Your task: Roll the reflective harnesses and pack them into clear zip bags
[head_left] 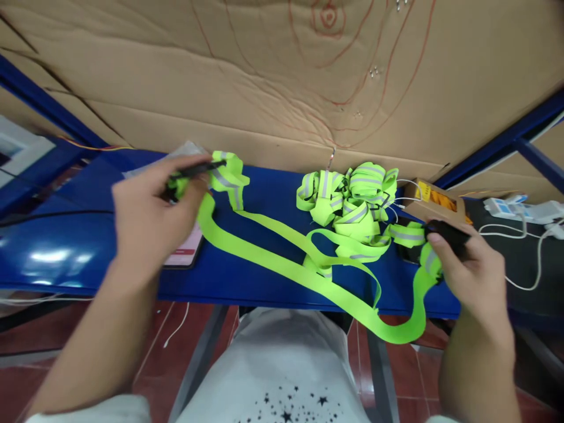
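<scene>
A neon yellow-green reflective strap [282, 267] with grey stripes stretches in slack loops between my two hands. My left hand [154, 205], on the left above the blue tabletop, is closed around one end of it and a dark strip-like part [198, 169]. On the right, my right hand [473, 270] grips the other end together with a black buckle-like piece [447, 235]; its exact shape is partly covered by my fingers. The strap's lower loop hangs past the table's front edge. Between my hands, toward the back, lies a pile of bundled reflective straps [363, 182].
A cardboard panel [220, 88] with red pen lines stands behind the blue table [264, 194]. A phone-like device [187, 249] and a clear plastic bag [187, 150] lie near my left hand. At right are a small cardboard box [434, 202] and white cables [535, 279].
</scene>
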The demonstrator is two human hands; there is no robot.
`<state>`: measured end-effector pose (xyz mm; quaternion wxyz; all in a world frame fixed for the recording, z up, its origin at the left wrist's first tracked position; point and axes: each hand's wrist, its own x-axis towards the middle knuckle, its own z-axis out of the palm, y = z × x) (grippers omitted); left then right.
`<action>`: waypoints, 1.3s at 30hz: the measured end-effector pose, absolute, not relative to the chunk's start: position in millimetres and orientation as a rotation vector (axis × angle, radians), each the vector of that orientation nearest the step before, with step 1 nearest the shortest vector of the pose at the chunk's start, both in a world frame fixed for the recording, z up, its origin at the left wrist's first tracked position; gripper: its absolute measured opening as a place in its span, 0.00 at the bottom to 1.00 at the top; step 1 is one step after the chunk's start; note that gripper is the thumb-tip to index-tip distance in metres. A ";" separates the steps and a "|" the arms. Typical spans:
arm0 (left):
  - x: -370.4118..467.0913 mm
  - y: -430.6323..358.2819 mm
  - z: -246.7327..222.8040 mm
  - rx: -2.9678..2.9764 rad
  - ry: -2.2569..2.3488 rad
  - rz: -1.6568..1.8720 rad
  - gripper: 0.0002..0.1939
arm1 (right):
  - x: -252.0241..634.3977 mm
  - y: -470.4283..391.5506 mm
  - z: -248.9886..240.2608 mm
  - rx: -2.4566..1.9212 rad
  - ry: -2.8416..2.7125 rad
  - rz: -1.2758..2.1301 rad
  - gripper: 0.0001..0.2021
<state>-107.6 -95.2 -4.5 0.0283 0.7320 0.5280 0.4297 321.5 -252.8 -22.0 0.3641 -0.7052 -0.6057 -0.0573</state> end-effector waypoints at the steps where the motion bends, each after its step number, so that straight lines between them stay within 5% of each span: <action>1: -101.1 -105.1 -10.0 2.327 1.608 1.296 0.17 | 312.2 -248.4 -25.6 -1.773 -1.675 -0.205 0.16; 8: -39.1 -158.4 -71.5 2.767 1.104 0.940 0.38 | 226.6 -228.1 -60.5 -1.429 -2.199 -0.258 0.26; 23: -6.8 -175.2 -79.9 2.827 1.050 0.978 0.40 | 197.9 -223.5 -62.7 -1.419 -2.167 -0.265 0.31; 28: -24.8 -187.2 -37.5 2.752 0.926 0.912 0.34 | 214.4 -212.0 -32.0 -1.231 -2.184 -0.075 0.24; 33: -60.4 -167.0 38.1 2.394 0.966 1.160 0.18 | 236.5 -200.6 22.6 -0.753 -2.076 0.539 0.17; 35: -55.8 -146.4 55.3 2.274 0.767 0.996 0.24 | 232.0 -193.2 38.0 -0.575 -2.018 0.763 0.13; 39: -19.5 -107.1 56.1 2.029 0.327 0.539 0.36 | 210.6 -172.2 50.3 -0.471 -1.968 0.972 0.24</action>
